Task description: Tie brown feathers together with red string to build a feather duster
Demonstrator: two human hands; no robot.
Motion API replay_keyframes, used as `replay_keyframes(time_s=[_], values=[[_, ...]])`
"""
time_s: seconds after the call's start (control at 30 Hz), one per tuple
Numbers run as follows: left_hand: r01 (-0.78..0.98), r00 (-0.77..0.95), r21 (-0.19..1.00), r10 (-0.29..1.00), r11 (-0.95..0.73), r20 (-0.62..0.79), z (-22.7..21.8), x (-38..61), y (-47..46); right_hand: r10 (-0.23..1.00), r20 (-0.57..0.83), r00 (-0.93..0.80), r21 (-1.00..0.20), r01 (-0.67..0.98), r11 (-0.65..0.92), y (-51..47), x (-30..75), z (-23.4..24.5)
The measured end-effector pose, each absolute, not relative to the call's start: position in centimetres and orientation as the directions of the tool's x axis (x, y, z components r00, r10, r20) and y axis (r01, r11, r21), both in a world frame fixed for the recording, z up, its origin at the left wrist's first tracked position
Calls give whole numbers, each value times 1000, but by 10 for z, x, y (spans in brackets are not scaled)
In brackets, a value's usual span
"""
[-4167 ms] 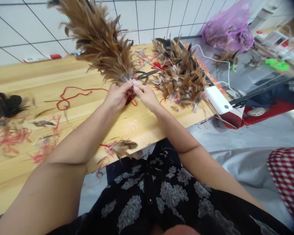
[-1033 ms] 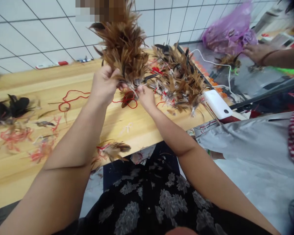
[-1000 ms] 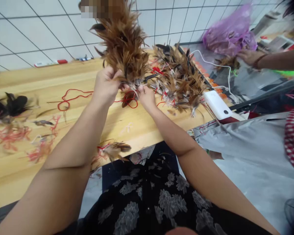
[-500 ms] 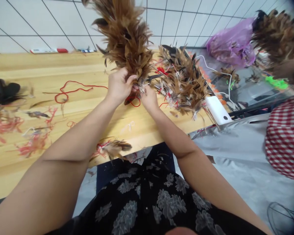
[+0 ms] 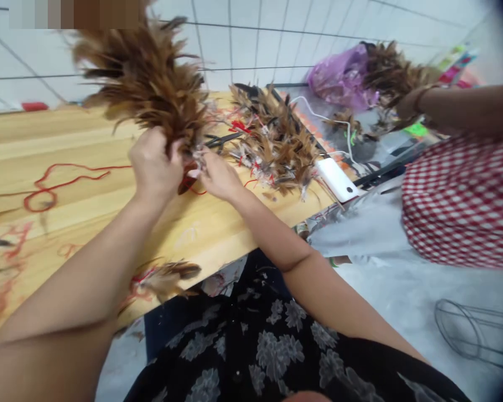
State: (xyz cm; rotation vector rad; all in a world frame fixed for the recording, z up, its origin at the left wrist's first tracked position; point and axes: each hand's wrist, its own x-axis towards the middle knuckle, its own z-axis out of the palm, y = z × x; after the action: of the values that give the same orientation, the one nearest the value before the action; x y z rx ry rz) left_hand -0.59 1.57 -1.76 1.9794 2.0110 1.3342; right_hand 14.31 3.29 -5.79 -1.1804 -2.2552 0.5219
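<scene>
A thick brown feather duster rises from my hands, leaning to the upper left, its top cut off by the frame. My left hand is closed round its lower end, the fingers partly hidden by feathers. At the pale quill ends of the base, the fingers of my right hand are pinched together. Red string shows under the hands, and more red string lies looped on the table at left. Dark scissors lie just beyond my right hand, beside a pile of tied feather bundles.
On the wooden table, a loose feather bundle lies by the front edge. A white power bank-like box sits right of the pile. Further right are a purple plastic bag and a co-worker's arm reaching to feathers.
The view has swung right, so the table's things sit further left. My hands stay at the duster's base. More of the co-worker's arm shows.
</scene>
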Motion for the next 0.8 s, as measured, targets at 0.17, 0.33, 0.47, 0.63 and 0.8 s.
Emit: replay_keyframes(time_s=[0.17,0.33,0.47,0.63,0.8], values=[[869,-215,489,829,-80,517,-17,-1,12,897,118,-427,-600,689,407,23,142,-39],[854,-223,517,862,-52,455,-13,3,0,917,160,-366,-638,671,379,25,140,-44],[825,-178,558,896,-90,408,-9,3,-4,952,120,-283,-670,684,288,24,141,-45],[680,-143,711,918,-180,370,-5,0,-2,977,149,-155,-701,680,215,25,144,-46],[539,-131,818,940,-200,316,-30,-16,18,989,138,-54,-769,624,141,29,149,-48]])
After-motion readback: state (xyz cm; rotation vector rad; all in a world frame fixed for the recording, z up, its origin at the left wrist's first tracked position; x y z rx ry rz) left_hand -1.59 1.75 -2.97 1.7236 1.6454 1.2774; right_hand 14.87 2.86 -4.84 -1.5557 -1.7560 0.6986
